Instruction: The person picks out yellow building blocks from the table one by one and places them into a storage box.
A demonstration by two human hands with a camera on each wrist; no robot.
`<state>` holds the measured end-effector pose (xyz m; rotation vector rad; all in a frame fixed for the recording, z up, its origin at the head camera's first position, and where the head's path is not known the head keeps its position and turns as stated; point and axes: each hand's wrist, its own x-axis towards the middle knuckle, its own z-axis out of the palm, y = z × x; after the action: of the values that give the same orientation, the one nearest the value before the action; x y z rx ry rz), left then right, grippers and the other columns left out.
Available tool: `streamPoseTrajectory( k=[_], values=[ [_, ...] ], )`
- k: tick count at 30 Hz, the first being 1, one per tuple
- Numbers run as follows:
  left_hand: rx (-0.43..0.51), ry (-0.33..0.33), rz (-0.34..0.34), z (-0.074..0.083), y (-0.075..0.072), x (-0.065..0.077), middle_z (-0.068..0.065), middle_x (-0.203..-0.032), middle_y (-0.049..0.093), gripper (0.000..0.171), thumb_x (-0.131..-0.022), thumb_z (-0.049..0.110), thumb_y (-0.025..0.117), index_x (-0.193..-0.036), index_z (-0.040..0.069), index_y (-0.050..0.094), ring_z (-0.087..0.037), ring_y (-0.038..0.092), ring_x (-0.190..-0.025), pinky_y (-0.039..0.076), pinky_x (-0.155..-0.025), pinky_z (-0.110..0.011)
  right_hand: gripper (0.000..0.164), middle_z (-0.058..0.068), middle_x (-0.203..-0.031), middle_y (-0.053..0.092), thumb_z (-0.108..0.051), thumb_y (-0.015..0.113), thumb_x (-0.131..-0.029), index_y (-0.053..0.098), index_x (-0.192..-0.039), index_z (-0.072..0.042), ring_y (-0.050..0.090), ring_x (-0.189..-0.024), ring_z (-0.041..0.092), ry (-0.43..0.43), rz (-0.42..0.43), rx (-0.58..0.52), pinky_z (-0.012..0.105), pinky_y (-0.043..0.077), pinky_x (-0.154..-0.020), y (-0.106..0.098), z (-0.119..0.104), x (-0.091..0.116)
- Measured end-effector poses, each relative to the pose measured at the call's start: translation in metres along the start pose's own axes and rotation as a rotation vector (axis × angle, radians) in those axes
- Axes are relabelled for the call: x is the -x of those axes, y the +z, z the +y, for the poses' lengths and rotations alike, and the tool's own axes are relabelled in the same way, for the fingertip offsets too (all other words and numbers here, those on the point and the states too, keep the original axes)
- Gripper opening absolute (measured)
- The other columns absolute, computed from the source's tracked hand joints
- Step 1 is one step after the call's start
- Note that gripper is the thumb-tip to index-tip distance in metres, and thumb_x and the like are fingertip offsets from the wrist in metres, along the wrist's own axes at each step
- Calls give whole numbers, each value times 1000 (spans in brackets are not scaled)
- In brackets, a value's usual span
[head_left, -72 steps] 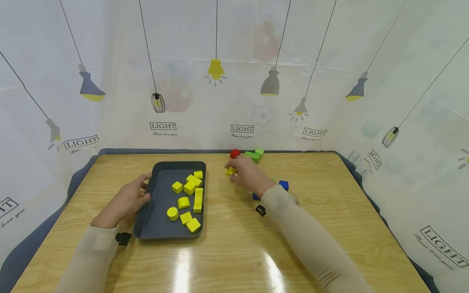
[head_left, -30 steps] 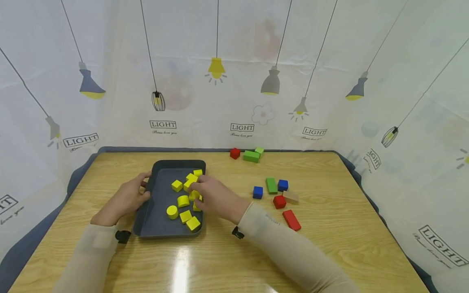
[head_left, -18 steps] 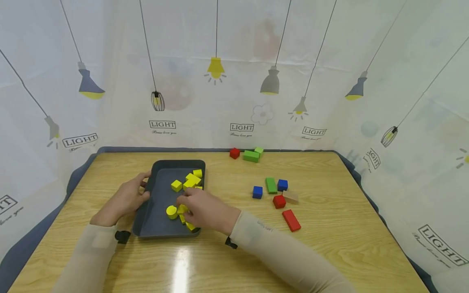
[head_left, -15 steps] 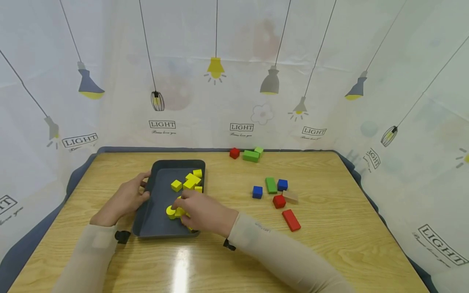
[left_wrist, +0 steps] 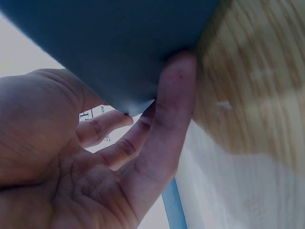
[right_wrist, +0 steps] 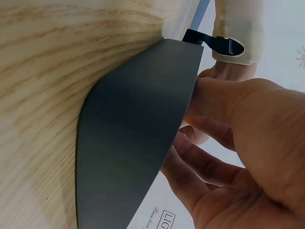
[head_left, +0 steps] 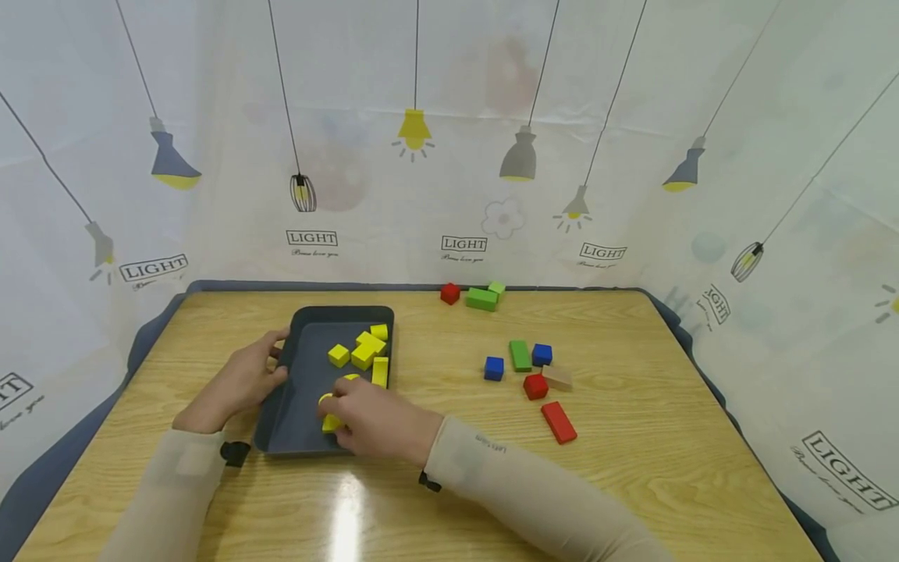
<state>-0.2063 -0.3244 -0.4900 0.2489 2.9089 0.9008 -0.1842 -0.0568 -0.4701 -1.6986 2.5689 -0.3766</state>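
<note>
My left hand (head_left: 235, 388) holds the left side of a dark grey tray (head_left: 284, 441). In the left wrist view its fingers (left_wrist: 164, 119) rest against the outer wall, and the thumb goes out of sight behind the rim. My right hand (head_left: 382, 421) reaches over the tray's right side and pinches a yellow block (head_left: 330, 425) low over the tray floor. Other yellow blocks lie about it, among them a cube (head_left: 339, 356), a long block (head_left: 380, 371) and a partly covered cylinder (head_left: 325, 399). The tray wall (right_wrist: 133, 119) hides the right fingertips in the right wrist view.
On the wooden table (head_left: 435, 499), right of the tray, lie a blue cube (head_left: 494, 368), a green block (head_left: 520, 356), a red cube (head_left: 535, 386), a red slab (head_left: 558, 422) and a plain wooden piece (head_left: 557, 378). Red (head_left: 450, 293) and green blocks (head_left: 481, 299) sit at the back edge.
The right hand has brought a yellow block from the back of the table into the tray, then toward the tray's near left. The left hand and tray stay in place.
</note>
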Motion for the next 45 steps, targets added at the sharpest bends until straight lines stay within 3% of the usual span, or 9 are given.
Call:
streamPoseTrajectory(
  k=[20, 31, 45],
  values=[
    [14, -19, -5, 1, 0, 1, -32, -132, 52, 66, -99, 8, 56, -157, 2, 24, -39, 62, -105, 56, -68, -37, 36, -8, -106, 55, -24, 75, -92, 68, -127, -20, 48, -84, 1, -2, -9, 16, 8, 42, -70, -1, -5, 1],
    [18, -18, -9, 2, 0, 1, -32, -133, 51, 67, -100, 8, 56, -157, 2, 24, -38, 63, -103, 56, -68, -37, 34, -8, -105, 54, -24, 72, -94, 69, -128, -19, 47, -82, 1, 5, 23, -6, 8, 42, -69, -5, -5, 6],
    [14, -35, -14, 2, 1, 1, -33, -135, 49, 68, -100, 8, 57, -158, 3, 22, -38, 62, -104, 56, -69, -37, 33, -4, -110, 56, -27, 72, -95, 68, -127, -19, 48, -81, 1, 78, 99, -64, 8, 42, -67, -6, 5, 24]
  ],
)
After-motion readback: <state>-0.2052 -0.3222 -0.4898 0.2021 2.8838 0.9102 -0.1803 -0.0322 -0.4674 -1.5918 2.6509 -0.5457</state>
